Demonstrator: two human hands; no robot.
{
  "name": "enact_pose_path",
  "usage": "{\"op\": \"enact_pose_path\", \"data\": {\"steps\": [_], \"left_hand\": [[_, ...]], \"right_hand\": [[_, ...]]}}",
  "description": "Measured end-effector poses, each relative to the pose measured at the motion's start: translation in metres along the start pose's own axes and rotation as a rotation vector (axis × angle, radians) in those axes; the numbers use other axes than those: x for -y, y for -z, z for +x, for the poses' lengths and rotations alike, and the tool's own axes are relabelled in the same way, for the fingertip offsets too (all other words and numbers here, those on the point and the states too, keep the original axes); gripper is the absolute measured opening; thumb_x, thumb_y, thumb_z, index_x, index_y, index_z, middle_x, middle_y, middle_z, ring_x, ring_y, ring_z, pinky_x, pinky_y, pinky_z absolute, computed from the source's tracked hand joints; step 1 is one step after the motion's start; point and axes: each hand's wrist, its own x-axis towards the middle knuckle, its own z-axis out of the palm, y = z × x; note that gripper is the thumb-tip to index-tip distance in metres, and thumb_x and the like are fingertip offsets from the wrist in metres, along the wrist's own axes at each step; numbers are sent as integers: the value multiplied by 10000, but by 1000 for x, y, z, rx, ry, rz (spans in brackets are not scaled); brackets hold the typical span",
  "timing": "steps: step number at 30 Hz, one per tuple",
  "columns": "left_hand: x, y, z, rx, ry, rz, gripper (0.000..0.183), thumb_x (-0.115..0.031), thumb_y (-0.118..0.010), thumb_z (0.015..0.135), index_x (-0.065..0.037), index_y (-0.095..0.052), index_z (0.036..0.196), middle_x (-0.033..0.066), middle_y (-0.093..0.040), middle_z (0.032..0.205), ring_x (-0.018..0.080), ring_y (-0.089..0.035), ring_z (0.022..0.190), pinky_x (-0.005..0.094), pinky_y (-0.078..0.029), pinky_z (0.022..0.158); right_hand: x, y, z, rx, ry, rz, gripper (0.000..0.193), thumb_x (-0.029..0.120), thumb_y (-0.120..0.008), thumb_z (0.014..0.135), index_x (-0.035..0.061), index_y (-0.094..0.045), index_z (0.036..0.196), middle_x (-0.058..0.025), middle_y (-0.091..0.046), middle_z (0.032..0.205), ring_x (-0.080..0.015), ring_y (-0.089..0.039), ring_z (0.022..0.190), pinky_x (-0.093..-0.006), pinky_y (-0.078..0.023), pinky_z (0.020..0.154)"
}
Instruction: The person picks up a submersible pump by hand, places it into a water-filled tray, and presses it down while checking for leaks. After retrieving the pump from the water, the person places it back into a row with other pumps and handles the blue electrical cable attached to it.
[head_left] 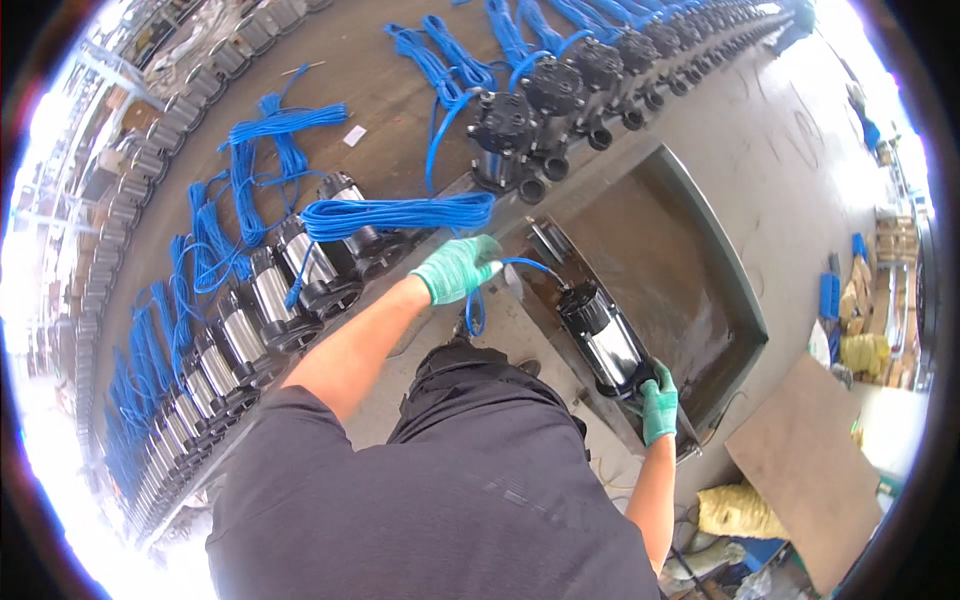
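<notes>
Fingers of my left hand [458,267] clamp the coiled blue cable [400,214]; my right hand [658,400] grips the pump [603,340] at the tank [740,300] edge. Best keep the coil gathered, lifting both together. Pump: black ends, steel body, lying tilted in the tank.

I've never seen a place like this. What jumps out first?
Probably the bright blue cable bundle gripped in the left hand, mid-frame. The right hand rests on a silver-and-black pump lying in a sunken tank lower right. A long curving row of similar pumps with blue coils fills the bench behind.
</notes>
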Motion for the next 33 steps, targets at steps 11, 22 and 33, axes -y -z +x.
{"op": "enact_pose_path", "data": {"steps": [11, 22, 33], "left_hand": [[69, 129, 37, 440, 363, 706, 619, -370, -826, 752, -84, -627, 1264, 140, -691, 1197, 360, -668, 1088, 495, -515, 932], [-5, 268, -104, -322, -11, 356, 600, -163, -804, 699, -62, -628, 1264, 116, -654, 1091, 297, -649, 1031, 393, -511, 943], [23, 320, -207, -1202, -191, 119, 691, -223, -893, 789, 23, -553, 1339, 53, -673, 1151, 130, -615, 1023, 307, -497, 947]], "right_hand": [[5, -10, 16, 11, -47, -173, 424, 47, -488, 879, 123, -628, 1272, -43, -659, 966, -151, -665, 730, -316, -616, 579], [81, -70, -26, 125, 119, -187, 254, -4, -614, 815, 25, -679, 1060, 6, -630, 873, -73, -561, 765, -232, -499, 693], [153, -286, 23, 387, 99, -147, 225, 143, -724, 883, 60, -652, 1079, 6, -639, 886, -68, -597, 709, -250, -514, 562]]}}
